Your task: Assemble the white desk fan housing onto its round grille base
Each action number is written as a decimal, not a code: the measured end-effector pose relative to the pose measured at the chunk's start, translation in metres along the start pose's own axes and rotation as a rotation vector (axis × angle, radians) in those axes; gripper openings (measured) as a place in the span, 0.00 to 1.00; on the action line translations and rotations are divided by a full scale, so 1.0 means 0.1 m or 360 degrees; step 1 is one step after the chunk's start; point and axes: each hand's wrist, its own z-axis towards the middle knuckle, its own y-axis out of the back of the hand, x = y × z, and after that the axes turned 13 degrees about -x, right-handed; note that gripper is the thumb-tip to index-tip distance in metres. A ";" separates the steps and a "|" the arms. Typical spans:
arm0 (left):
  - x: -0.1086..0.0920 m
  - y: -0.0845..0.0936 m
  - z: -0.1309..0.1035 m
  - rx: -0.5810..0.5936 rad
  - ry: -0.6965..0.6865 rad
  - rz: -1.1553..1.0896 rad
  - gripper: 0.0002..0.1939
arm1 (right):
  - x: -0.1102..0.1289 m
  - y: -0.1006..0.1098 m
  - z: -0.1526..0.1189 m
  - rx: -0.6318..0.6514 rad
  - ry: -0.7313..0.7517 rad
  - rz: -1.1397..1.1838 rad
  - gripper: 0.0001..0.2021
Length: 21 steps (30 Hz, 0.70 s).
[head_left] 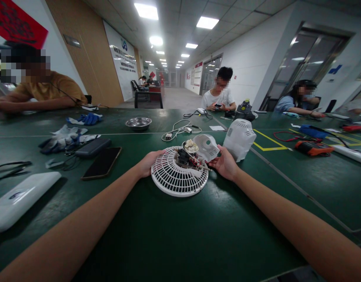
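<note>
My left hand point(149, 163) is closed on the left rim of a round white fan grille point(178, 185), which lies low over the green table. On top of the grille sits a dark motor point(184, 157) with red and other wires, and a cream-coloured part beside it. My right hand point(226, 163) grips a curved, slotted white plastic cover point(208, 146) with a round hole, tilted against the grille's right side. Behind that hand stands a larger white slotted housing point(240, 140). A pale cord with a plug point(168, 136) lies just beyond the grille.
A metal bowl point(138, 123), a phone point(101, 163), a dark power bank point(94, 147) and gloves point(63, 139) lie leftward. A white case point(23, 199) is nearer. At right are yellow tape point(270, 148) and an orange multimeter point(313, 148). Several people sit around the table.
</note>
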 end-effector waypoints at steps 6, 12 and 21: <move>0.01 -0.06 -0.01 -0.0066 -0.0107 0.0005 0.08 | 0.00 0.00 0.00 -0.0006 -0.0019 0.0005 0.12; 0.04 -0.05 0.03 -0.0504 -0.0812 0.0255 0.15 | 0.00 0.00 -0.02 0.0000 -0.0014 -0.0005 0.12; -0.26 -0.15 -0.13 -0.0276 -0.1042 -0.0277 0.13 | 0.02 0.00 -0.01 0.0012 -0.0017 -0.0002 0.12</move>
